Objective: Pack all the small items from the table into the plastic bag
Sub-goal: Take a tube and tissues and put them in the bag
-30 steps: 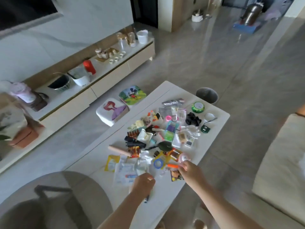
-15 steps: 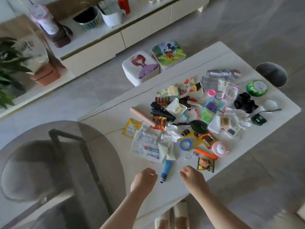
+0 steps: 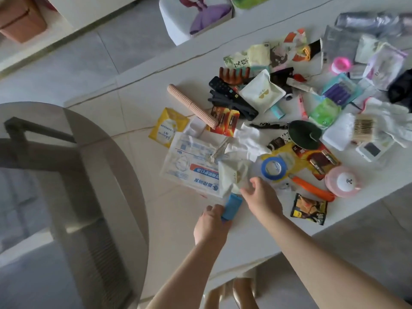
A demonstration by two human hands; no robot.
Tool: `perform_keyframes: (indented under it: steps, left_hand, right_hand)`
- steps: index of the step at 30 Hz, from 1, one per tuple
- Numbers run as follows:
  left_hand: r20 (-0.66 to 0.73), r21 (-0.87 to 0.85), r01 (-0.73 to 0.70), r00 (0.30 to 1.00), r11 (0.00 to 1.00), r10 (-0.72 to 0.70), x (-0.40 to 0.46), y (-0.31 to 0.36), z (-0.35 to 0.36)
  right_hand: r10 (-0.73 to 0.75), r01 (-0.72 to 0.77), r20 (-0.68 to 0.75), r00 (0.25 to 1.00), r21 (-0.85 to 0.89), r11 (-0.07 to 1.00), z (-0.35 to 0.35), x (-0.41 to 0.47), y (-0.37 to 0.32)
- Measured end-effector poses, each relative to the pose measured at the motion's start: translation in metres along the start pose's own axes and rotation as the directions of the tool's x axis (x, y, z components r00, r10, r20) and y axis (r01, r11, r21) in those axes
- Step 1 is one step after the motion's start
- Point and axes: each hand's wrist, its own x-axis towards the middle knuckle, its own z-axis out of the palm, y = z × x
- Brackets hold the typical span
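Many small items lie heaped on the white table [image 3: 174,221]. My left hand [image 3: 211,225] grips the near end of a blue tube [image 3: 231,206]. The tube's far end reaches under a crumpled whitish plastic bag [image 3: 235,175], and my right hand [image 3: 260,197] pinches that bag's near edge. Close by lie a face-mask packet [image 3: 189,168], a blue tape roll [image 3: 273,168], an orange cutter [image 3: 312,188], a pink tape dispenser [image 3: 343,181] and a dark snack packet [image 3: 308,208]. Farther back are a bundle of sticks [image 3: 191,105], batteries [image 3: 225,121], a yellow sachet [image 3: 167,126] and a black remote [image 3: 225,90].
A round glass table [image 3: 66,175] with a dark frame beneath stands at the left, touching the white table's corner. A cartoon-printed stool [image 3: 196,16] stands beyond the far edge. Grey tiled floor runs to the right, and slippered feet [image 3: 234,293] show under the near edge.
The camera has tipped down and closer to the table. Both hands have moved forward: the left has taken hold of the blue tube, the right has reached the plastic bag's edge.
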Motion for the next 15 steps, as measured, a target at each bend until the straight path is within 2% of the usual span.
perform_keyframes:
  steps: [6,10,15]
  left_hand:
    - [-0.032,0.074,-0.041,0.999,0.996,0.043,0.007,-0.003,0.014]
    - [-0.007,0.036,-0.018,1.000,0.999,0.018,0.008,-0.007,0.009]
    - [-0.007,0.019,-0.004,1.000,1.000,0.005,0.006,-0.011,-0.008]
  right_hand:
    - [0.051,-0.061,-0.207,0.977,-0.045,0.997,0.029,0.011,-0.012]
    - [0.103,-0.105,-0.182,0.978,-0.005,0.994,0.030,0.014,-0.017]
    - [0.176,-0.170,-0.086,0.981,0.072,0.983,0.015,0.014,-0.013]
